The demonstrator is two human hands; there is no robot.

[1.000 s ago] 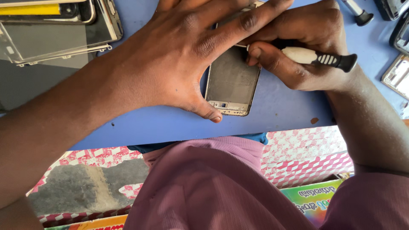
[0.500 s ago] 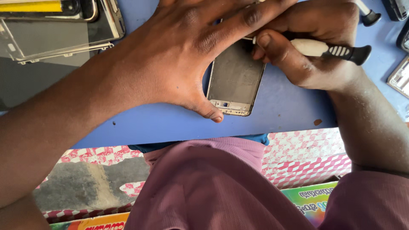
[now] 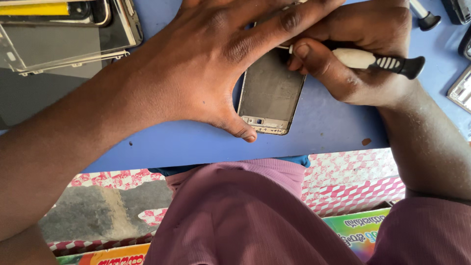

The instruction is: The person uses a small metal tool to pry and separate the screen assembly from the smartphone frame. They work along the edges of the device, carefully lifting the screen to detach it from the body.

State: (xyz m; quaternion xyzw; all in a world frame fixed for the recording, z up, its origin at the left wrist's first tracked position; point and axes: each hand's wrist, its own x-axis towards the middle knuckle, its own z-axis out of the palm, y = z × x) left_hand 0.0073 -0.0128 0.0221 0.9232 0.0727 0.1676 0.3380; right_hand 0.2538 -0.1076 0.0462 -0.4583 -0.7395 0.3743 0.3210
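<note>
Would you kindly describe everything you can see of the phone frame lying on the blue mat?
The phone frame is a flat, grey, metal-looking rectangle with a pale rim and small cut-outs along its near end. It lies flat on the blue mat, slightly tilted. The left hand presses over its far part, thumb against its left edge. The right hand holds a screwdriver, white and black handled, with its tip at the frame's upper right edge. The far end is hidden.

Grey metal phone frame (image 3: 271,93) flat on blue mat (image 3: 196,147), centre. Left hand (image 3: 206,68) on its left edge, right hand (image 3: 363,54) w/ white-handled screwdriver (image 3: 375,60) at top right. Glass phone panels (image 3: 59,34) far left.
</note>
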